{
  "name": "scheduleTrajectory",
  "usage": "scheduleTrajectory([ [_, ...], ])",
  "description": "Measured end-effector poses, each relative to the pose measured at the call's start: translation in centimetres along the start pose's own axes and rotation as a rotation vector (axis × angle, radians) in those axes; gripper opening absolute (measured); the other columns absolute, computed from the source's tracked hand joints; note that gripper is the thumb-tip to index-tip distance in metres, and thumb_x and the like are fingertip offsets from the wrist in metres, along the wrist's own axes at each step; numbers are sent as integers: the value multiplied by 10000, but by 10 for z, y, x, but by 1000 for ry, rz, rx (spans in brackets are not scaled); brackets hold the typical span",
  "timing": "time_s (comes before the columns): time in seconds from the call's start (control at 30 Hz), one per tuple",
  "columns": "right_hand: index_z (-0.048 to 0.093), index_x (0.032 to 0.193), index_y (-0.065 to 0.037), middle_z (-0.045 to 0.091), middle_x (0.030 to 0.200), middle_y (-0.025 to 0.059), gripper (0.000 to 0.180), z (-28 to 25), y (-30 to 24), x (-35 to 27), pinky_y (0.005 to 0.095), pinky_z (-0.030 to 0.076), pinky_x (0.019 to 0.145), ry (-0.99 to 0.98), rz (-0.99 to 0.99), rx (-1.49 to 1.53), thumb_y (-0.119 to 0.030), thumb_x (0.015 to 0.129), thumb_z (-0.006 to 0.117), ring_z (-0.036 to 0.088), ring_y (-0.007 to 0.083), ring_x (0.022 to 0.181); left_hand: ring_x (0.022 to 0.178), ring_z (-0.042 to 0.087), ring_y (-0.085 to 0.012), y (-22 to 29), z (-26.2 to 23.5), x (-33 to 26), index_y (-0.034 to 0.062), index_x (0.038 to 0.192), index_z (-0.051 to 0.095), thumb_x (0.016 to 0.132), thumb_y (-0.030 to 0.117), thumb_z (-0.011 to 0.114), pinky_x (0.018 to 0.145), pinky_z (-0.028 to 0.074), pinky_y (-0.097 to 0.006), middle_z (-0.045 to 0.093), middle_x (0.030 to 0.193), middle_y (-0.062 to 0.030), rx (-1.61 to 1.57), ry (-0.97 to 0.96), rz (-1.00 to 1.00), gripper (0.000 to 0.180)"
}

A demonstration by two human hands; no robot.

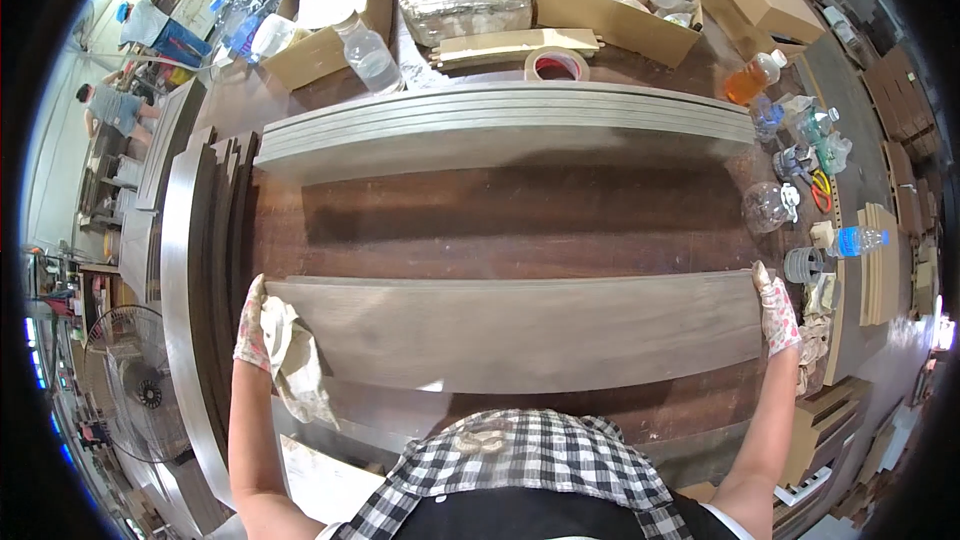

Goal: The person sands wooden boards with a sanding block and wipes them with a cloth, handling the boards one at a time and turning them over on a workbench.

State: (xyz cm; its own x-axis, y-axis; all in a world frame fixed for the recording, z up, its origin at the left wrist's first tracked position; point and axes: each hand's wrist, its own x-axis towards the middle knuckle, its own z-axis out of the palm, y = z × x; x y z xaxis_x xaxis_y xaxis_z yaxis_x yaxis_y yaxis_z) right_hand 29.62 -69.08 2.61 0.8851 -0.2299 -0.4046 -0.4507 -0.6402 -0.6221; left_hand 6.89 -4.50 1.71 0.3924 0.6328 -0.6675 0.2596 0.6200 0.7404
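Note:
A long grey-brown wooden board [540, 335] lies crosswise in front of me, low over the near side of the brown worktable [520, 255]. My left hand [252, 328], in a white glove with pink spots, grips its left end. A crumpled off-white cloth [292, 360] hangs at that hand, draped over the board's left corner. The right end is held by my right hand [777, 315] in a matching glove. Both hands are closed against the ends, with the fingertips partly hidden. Beyond it, a stack of similar boards [500, 135] stretches across the table.
More boards [190, 270] stand along the left edge. Cardboard boxes [620, 15], a wrapped bundle [465, 0] and a tape roll [556, 64] line the back. Bottles [770, 208] and scissors [821, 190] crowd the right side. A fan [140, 390] stands left; two people work far left.

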Motion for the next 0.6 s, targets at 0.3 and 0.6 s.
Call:
scheduleTrajectory([
  [0.3, 417, 1274, 17, 475, 1264, 197, 532, 24, -39, 48, 343, 341, 1000, 259, -472, -139, -239, 845, 599, 451, 261, 1186, 770, 563, -106, -17, -42, 36, 55, 1118, 587, 911, 88, 428, 681, 472, -241, 623, 883, -38, 629, 185, 844, 264],
  [0.6, 136, 1418, -96, 253, 1429, 98, 718, 45, -61, 171, 379, 289, 1028, 98, -756, 575, -126, 841, 563, 299, 261, 1281, 959, 552, -123, 92, 35, 59, 30, 1336, 360, 786, -61, 481, 772, 456, -211, 420, 1333, -121, 513, -191, 812, 570],
])
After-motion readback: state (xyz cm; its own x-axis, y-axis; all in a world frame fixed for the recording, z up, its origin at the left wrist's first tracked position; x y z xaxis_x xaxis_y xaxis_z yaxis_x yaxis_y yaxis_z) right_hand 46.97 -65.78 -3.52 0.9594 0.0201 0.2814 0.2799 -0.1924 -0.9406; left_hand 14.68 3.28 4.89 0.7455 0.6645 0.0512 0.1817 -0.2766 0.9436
